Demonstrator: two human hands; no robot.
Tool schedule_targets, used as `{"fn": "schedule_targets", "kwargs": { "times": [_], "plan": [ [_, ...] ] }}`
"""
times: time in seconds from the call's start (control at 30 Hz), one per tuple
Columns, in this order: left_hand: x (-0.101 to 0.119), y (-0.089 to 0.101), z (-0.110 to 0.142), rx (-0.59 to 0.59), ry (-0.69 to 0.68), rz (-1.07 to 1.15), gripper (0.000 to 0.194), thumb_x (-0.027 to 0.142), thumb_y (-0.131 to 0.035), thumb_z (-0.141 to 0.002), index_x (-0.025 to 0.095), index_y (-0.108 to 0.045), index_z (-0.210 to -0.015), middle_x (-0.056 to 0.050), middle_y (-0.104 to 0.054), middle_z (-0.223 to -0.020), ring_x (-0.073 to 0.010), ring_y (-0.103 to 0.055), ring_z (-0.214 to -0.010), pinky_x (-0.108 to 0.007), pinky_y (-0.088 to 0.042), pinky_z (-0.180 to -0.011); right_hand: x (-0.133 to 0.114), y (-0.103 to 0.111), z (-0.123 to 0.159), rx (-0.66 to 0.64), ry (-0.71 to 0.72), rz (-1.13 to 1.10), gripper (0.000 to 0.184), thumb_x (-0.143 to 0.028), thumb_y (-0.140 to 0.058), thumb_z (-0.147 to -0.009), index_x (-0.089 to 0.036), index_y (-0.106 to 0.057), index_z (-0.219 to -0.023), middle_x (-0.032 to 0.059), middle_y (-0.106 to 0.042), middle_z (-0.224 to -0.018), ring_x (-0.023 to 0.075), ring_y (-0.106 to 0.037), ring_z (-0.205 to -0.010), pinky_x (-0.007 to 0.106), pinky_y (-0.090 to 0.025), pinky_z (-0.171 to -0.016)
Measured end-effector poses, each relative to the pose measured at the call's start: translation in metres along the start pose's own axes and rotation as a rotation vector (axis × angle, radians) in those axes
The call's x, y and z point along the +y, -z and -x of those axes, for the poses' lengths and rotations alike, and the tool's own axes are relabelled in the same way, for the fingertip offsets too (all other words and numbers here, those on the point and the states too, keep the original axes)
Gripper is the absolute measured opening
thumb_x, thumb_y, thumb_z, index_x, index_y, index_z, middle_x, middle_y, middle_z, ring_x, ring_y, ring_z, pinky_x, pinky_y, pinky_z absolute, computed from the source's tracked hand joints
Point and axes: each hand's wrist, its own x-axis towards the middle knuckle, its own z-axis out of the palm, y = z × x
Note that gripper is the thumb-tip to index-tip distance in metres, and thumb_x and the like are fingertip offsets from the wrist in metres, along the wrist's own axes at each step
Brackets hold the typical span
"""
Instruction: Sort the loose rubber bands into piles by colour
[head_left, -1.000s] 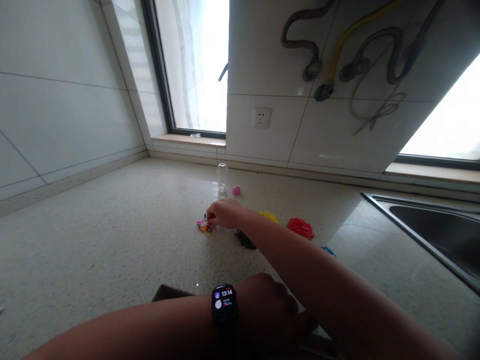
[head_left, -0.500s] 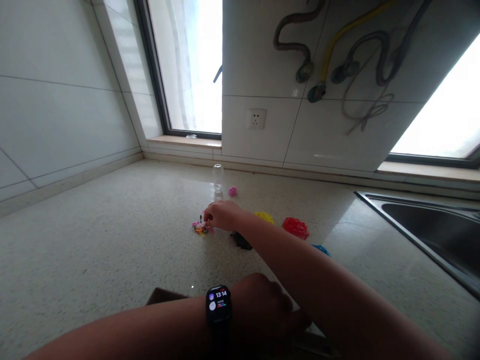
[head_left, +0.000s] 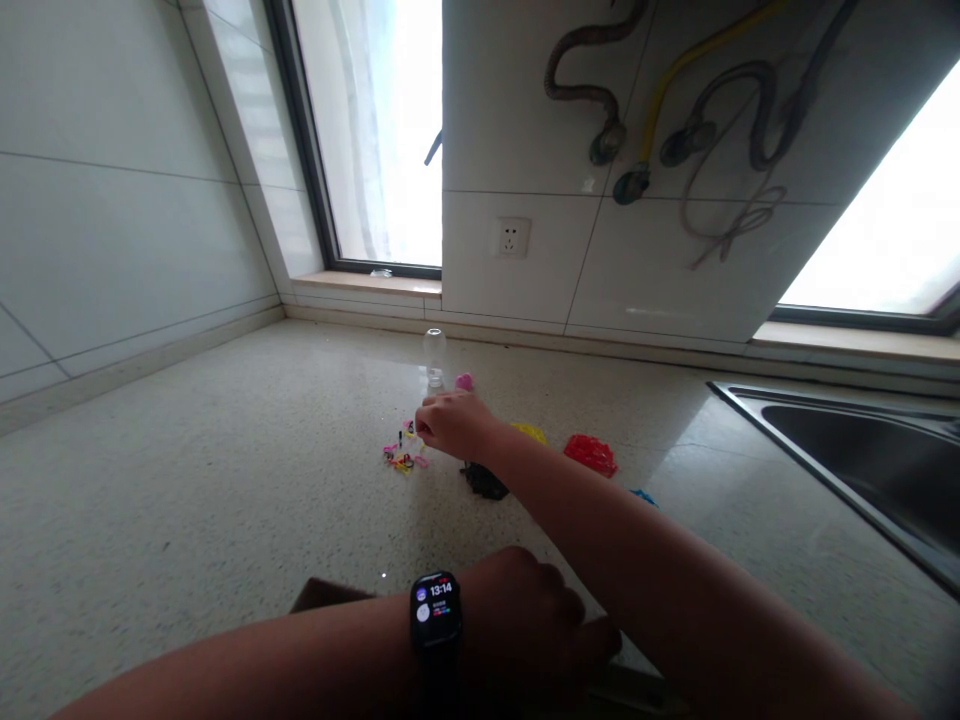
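My right hand (head_left: 456, 424) hovers over the speckled counter with its fingers curled together. Whatever the fingertips hold, if anything, is hidden. Just left of it lies a loose scatter of small coloured bands (head_left: 403, 460), pink, yellow, orange and black. Below my wrist sits a black bundle (head_left: 484, 481), partly covered. Behind the forearm are a yellow bundle (head_left: 529, 432), a red bundle (head_left: 591, 454) and a blue bundle (head_left: 645, 497). My left hand (head_left: 525, 620), in shadow at the bottom with a watch on its wrist, is curled closed under the right forearm; its grip is hidden.
A clear bottle (head_left: 434, 355) stands beyond my right hand, with a small pink object (head_left: 464, 382) beside it. A metal sink (head_left: 847, 450) is set into the counter at the right. A brown object (head_left: 330, 592) shows partly behind my left forearm.
My right hand has lifted off the small bands and shifted slightly right and away, uncovering more of them. My left hand stays in place.
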Motion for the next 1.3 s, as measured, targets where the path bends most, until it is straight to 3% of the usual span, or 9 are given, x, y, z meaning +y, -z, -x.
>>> {"fn": "schedule_targets", "kwargs": {
  "times": [0.27,0.53,0.67,0.83,1.07,1.3],
  "plan": [
    [0.001,0.001,-0.001,0.033,0.008,-0.046,0.018,0.038,-0.052,-0.095,0.021,-0.051,-0.099,0.002,-0.063,-0.066,-0.0193,-0.065,-0.06,-0.029,-0.036,-0.042,0.037,0.027,0.051,0.201,-0.12,-0.172,0.008,-0.023,-0.065,-0.086,-0.018,-0.071,-0.087,0.0045,-0.071,-0.09,0.0163,-0.062,-0.083,0.027,-0.04,-0.075],
    [0.0,0.001,-0.001,0.04,-0.003,-0.069,0.018,0.038,-0.056,-0.092,0.021,-0.05,-0.094,0.002,-0.063,-0.068,-0.0186,-0.062,-0.059,-0.031,-0.034,-0.042,0.076,0.049,0.162,0.382,-0.317,-0.339,0.007,-0.023,-0.065,-0.086,-0.018,-0.069,-0.083,0.0019,-0.063,-0.078,0.0131,-0.052,-0.067,0.028,-0.041,-0.066],
    [0.002,0.0,-0.002,0.016,0.003,-0.062,0.021,0.04,-0.057,-0.091,0.021,-0.05,-0.097,0.002,-0.063,-0.07,-0.0189,-0.061,-0.061,-0.031,-0.038,-0.046,0.081,0.048,0.199,0.565,-0.449,-0.522,0.009,-0.027,-0.067,-0.085,-0.019,-0.069,-0.082,0.0006,-0.06,-0.071,0.0129,-0.048,-0.064,0.028,-0.041,-0.061],
    [0.003,-0.002,-0.002,-0.027,0.021,-0.031,0.02,0.038,-0.057,-0.09,0.021,-0.049,-0.096,0.002,-0.062,-0.071,-0.0179,-0.059,-0.06,-0.03,-0.037,-0.048,0.068,0.055,0.203,0.706,-0.438,-0.83,0.012,-0.032,-0.071,-0.082,-0.02,-0.068,-0.08,-0.0005,-0.059,-0.07,0.0121,-0.049,-0.065,0.028,-0.041,-0.06],
    [0.003,0.001,-0.002,-0.081,0.033,-0.006,0.018,0.034,-0.056,-0.09,0.021,-0.048,-0.1,0.001,-0.063,-0.076,-0.019,-0.059,-0.064,-0.031,-0.04,-0.052,0.053,0.064,0.197,0.627,-0.464,-1.057,0.023,-0.041,-0.072,-0.079,-0.019,-0.066,-0.074,-0.001,-0.056,-0.066,0.0111,-0.045,-0.062,0.025,-0.038,-0.054],
    [0.003,-0.001,-0.001,-0.089,0.025,-0.005,0.018,0.034,-0.056,-0.089,0.021,-0.048,-0.1,0.002,-0.063,-0.077,-0.0196,-0.059,-0.065,-0.032,-0.042,-0.052,0.06,0.055,0.203,0.58,-0.446,-1.237,0.025,-0.043,-0.069,-0.083,-0.018,-0.068,-0.079,-0.0019,-0.052,-0.066,0.0098,-0.041,-0.06,0.024,-0.035,-0.053]
  ]
}}
